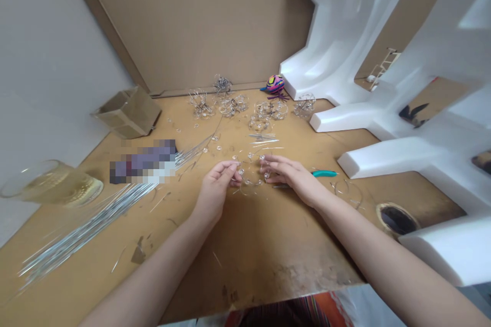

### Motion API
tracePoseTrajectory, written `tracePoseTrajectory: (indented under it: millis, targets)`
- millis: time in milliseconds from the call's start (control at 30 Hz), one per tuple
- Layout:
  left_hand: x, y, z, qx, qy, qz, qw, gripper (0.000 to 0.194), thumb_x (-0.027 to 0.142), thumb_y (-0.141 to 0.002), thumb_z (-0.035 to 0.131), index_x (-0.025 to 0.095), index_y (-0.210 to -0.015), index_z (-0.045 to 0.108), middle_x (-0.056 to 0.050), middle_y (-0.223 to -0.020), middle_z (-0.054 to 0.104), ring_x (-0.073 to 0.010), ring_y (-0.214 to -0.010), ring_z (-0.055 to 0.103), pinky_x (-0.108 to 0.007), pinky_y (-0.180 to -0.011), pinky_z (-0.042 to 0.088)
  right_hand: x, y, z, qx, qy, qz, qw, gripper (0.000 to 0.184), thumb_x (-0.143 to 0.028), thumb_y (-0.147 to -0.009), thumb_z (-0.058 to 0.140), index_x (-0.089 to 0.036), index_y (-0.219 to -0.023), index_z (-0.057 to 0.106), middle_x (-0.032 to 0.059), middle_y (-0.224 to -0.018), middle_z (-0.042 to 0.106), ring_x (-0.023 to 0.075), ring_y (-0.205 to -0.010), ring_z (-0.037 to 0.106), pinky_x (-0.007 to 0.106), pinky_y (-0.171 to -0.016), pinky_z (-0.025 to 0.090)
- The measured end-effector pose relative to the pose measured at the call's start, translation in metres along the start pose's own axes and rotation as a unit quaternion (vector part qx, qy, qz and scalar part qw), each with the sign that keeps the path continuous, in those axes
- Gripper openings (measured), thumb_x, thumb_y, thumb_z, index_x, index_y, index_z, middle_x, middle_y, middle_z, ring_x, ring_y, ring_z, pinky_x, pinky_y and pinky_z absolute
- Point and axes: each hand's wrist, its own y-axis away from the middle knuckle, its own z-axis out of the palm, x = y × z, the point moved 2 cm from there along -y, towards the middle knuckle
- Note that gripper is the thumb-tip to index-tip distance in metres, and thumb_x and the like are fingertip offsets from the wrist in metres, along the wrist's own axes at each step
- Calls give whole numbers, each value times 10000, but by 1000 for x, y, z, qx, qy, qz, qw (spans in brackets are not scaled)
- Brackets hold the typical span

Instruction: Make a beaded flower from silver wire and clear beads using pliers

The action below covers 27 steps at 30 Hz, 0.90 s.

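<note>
A thin wire ring strung with clear round beads [247,181] is between my hands, low over the worktable. My left hand [217,184] pinches its left side between thumb and fingers. On the other side, the curved fingers of my right hand [287,173] grip the ring near a bead, and the thumb is partly hidden. Teal-handled pliers [325,173] lie just past my right hand. Beyond the ring are short cut wires [264,138], with several loose clear beads [219,148] to their left.
Beaded wire pieces [233,106] stand along the back beside a colourful ball [275,84]. Long straight wires [95,230] cross the left, near a glass of yellowish liquid [53,184] and a cardboard box [130,115]. White moulded structures [368,163] border the right, near a round hole [397,218].
</note>
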Motion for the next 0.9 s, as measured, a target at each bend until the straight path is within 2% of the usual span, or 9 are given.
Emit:
tracePoseTrajectory:
  millis: [100,167,233,300,367,433,567,667,900]
  targets:
    - [0,1,2,-10,-1,-1,1000,209,350,-736,624,162,-827,605,25,-616,577,-92,-584,539,-216,-614,456,2,2,3,12,116,-40,992,595,-426,-724,616,-213,-1256,454,99,-1243,528,209,-1075,533,381,-907,434]
    - [0,2,2,-14,-1,-5,1000,210,350,-731,629,162,-821,606,27,-611,577,-89,-576,537,-215,-614,458,4,3,4,37,216,-75,973,704,-431,-675,662,-210,-1295,411,110,-1210,539,214,-1036,545,394,-902,430]
    - [0,2,3,-18,1,-9,1000,207,344,-728,633,160,-820,608,27,-608,578,-87,-569,537,-215,-608,460,5,3,4,69,293,-107,948,666,-418,-671,660,-197,-1262,449,110,-1133,569,212,-973,559,397,-867,443]
    - [-1,2,3,-25,7,-12,1000,211,339,-729,634,162,-840,608,25,-618,582,-88,-570,545,-220,-606,466,5,3,4,91,326,-135,931,547,-376,-687,638,-184,-1184,513,99,-1061,589,198,-912,565,382,-829,456]
    - [-2,2,3,-32,18,-16,999,223,337,-729,635,168,-871,605,23,-641,588,-91,-579,560,-228,-613,474,3,3,3,101,319,-150,930,447,-323,-690,622,-179,-1108,555,85,-1027,599,178,-868,564,358,-800,461]
    - [-2,2,2,-35,32,-24,999,234,338,-728,637,173,-889,600,21,-667,590,-92,-589,572,-231,-613,480,0,3,3,91,268,-140,949,392,-292,-690,606,-181,-1064,573,73,-1011,612,160,-827,567,332,-759,469]
    - [0,2,1,-33,53,-36,997,230,338,-725,637,173,-879,597,22,-696,575,-86,-585,574,-221,-586,486,-4,3,2,35,109,-54,992,331,-332,-711,576,-175,-1002,589,63,-940,640,139,-705,583,301,-635,482]
    - [2,2,2,-28,48,-34,998,249,346,-714,646,165,-880,607,16,-708,566,-88,-580,573,-232,-580,503,-7,4,1,36,65,-25,997,334,-344,-694,602,-181,-986,596,51,-912,646,132,-684,582,283,-607,476]
    - [0,0,1,3,40,-41,998,263,348,-685,673,155,-855,623,21,-678,548,-80,-559,560,-219,-551,514,-10,4,-3,94,72,-5,993,301,-360,-683,608,-174,-914,657,-12,-674,596,104,-591,512,266,-604,433]
